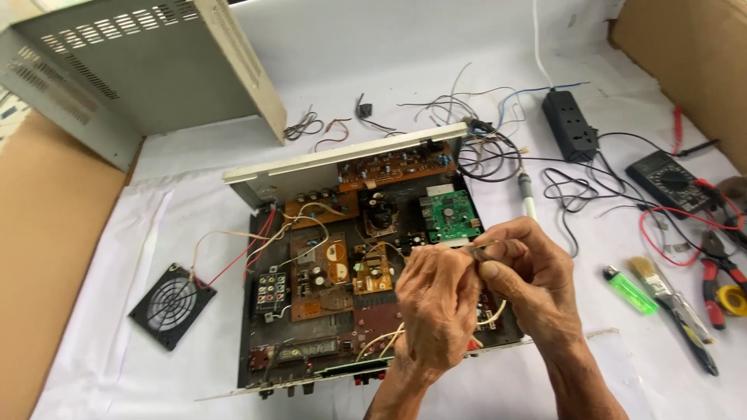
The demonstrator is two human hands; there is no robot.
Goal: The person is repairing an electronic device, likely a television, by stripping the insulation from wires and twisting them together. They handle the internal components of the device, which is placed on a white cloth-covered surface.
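The open amplifier chassis point(257, 342) at the desk middle contains circuit boards point(453, 215). Above it, left hand point(436, 303) and right hand point(525, 272) pinch a thin wire point(482, 247); its ends are hidden.

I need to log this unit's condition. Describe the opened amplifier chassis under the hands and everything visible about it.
The opened chassis lies flat on a white sheet, cover off. Inside sit brown circuit boards and one green board, with white and red wires looping between them. A pale panel stands along its far edge. Red and white leads run from its left side to a black fan grille on the sheet. The left hand and right hand hover over its right half, pinching a thin wire.
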